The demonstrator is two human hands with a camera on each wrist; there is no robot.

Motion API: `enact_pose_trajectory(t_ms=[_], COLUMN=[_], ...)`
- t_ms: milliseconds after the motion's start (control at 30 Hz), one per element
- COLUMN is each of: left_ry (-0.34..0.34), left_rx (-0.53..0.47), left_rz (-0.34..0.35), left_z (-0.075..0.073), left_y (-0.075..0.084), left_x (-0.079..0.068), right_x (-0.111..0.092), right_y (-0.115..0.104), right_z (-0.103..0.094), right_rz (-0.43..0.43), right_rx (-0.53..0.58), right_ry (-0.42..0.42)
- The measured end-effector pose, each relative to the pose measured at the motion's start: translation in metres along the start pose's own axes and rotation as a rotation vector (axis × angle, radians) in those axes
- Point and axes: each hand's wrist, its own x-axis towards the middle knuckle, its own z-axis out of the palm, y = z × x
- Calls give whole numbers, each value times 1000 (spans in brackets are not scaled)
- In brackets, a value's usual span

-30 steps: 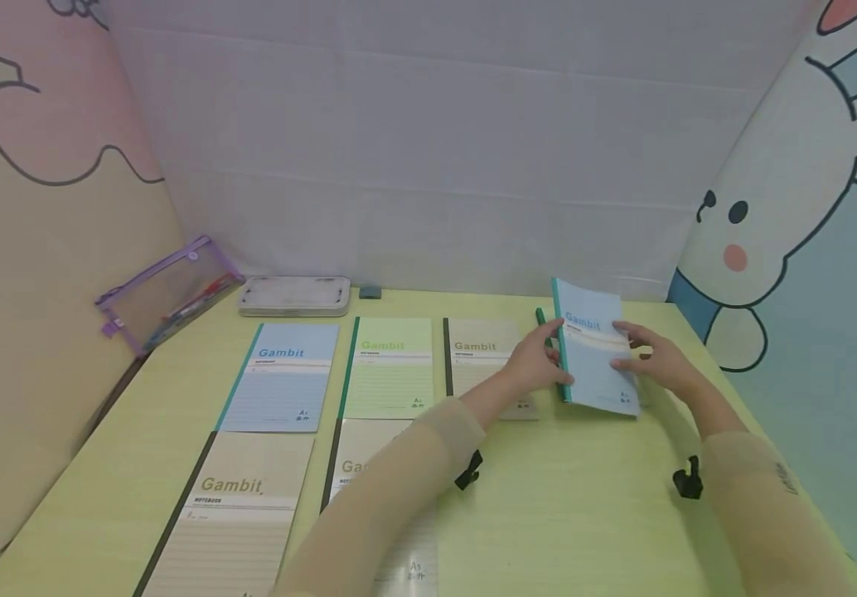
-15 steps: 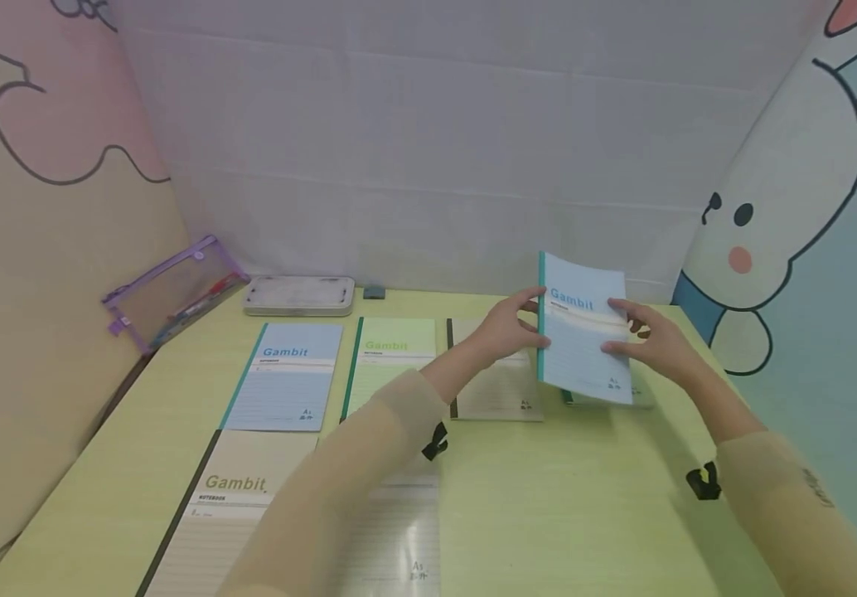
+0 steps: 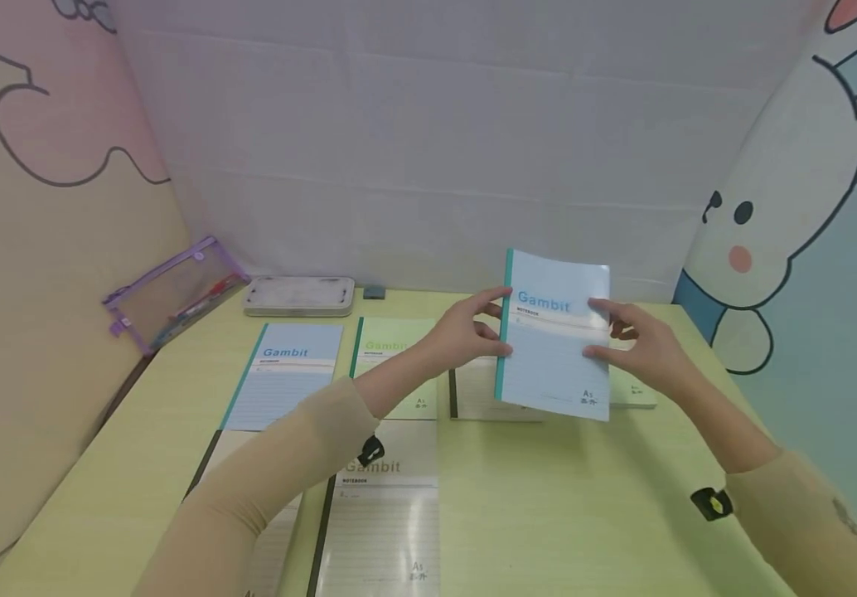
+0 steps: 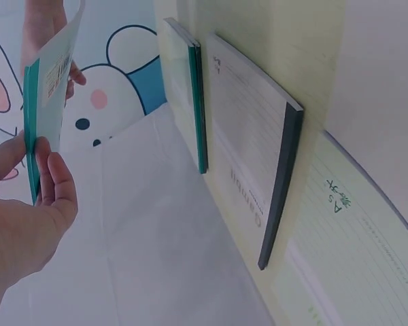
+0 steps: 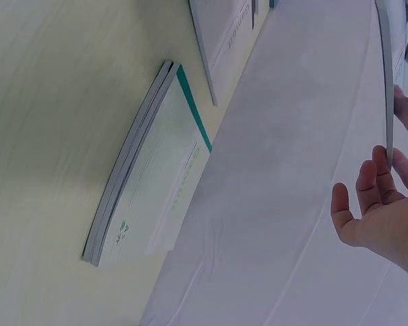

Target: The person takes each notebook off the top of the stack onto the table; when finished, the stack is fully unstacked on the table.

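Both hands hold a light blue Gambit notebook [image 3: 554, 348] in the air, its front cover facing the head camera. At its teal spine, my left hand [image 3: 454, 336] pinches the left edge between thumb and fingers. The opposite edge is pinched by my right hand [image 3: 648, 344]. In the right wrist view the notebook appears edge-on, close to the right hand [image 5: 387, 217]. Below lies a stack of green notebooks [image 5: 149, 176], two showing, mostly covered in the head view. A beige notebook [image 4: 248, 129] with a dark spine lies beside that stack, also partly hidden by the held one.
On the table's left lie a blue notebook [image 3: 294, 365], a green notebook [image 3: 409, 405] and two beige ones in front, one being the notebook [image 3: 384, 522]. Behind them are a flat tin case [image 3: 298, 296], a small dark block [image 3: 374, 293] and a purple-edged clear pouch [image 3: 182, 294].
Both hands have lifted the blue notebook and carried it leftward, off the right-hand green stack and partly over the beige notebook's place in the head view. Their hold on its edges stays.
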Motion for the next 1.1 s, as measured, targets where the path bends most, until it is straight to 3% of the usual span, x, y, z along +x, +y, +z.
enact_pose_trajectory(t_ms=[233, 467, 700, 867, 967, 1100], left_ry=[7, 48, -43, -118, -152, -203], left_rx=[-18, 77, 282, 431, 476, 445], left_rz=[-6, -75, -81, -117, -130, -154], left_z=[-5, -3, 3, 14, 23, 34], left_y=[-3, -11, -33, -47, -51, -56], left_x=[-31, -64, -89, -105, -115, -124], right_x=[-19, -42, -66, -77, -82, -86], right_y=[-22, -29, -28, -25, -22, -18], right_z=[13, 29, 51, 66, 75, 83], right_rz=[-46, -92, -79, -31, 7, 36], right_rx=[5, -16, 32, 31, 42, 24], right_ry=[19, -50, -143, -260, -344, -430])
